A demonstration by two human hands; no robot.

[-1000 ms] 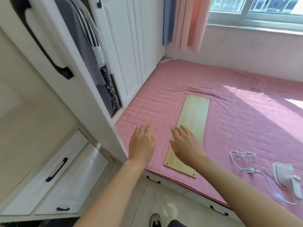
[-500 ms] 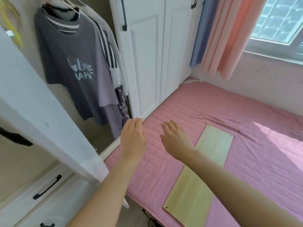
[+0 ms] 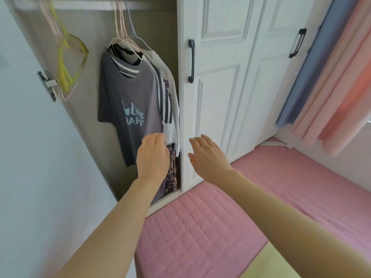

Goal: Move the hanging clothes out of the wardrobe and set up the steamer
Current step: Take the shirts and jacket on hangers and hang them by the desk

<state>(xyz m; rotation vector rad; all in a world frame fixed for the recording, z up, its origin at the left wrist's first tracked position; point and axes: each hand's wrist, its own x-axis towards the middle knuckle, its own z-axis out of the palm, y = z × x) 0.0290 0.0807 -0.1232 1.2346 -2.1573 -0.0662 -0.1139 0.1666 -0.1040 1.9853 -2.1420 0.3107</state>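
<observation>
- The clothes (image 3: pixel 128 109) hang from the rail (image 3: pixel 80 5) inside the open wardrobe (image 3: pixel 90 147), bunched at its right side.
- I judge them light, soft and floppy, so I'd lift them by the hangers (image 3: pixel 121 33), not the cloth.
- My left hand (image 3: pixel 153 155) and right hand (image 3: pixel 207 155) hold nothing, fingers (image 3: pixel 157 139) loosely apart near the hems.
- Spare hangers (image 3: pixel 68 63) hang further left.

left hand (image 3: pixel 153 155): open, at grey tee (image 3: pixel 130 109) hem
right hand (image 3: pixel 207 157): open, before door (image 3: pixel 216 97)
hangers (image 3: pixel 70 63): empty, left on rail
</observation>
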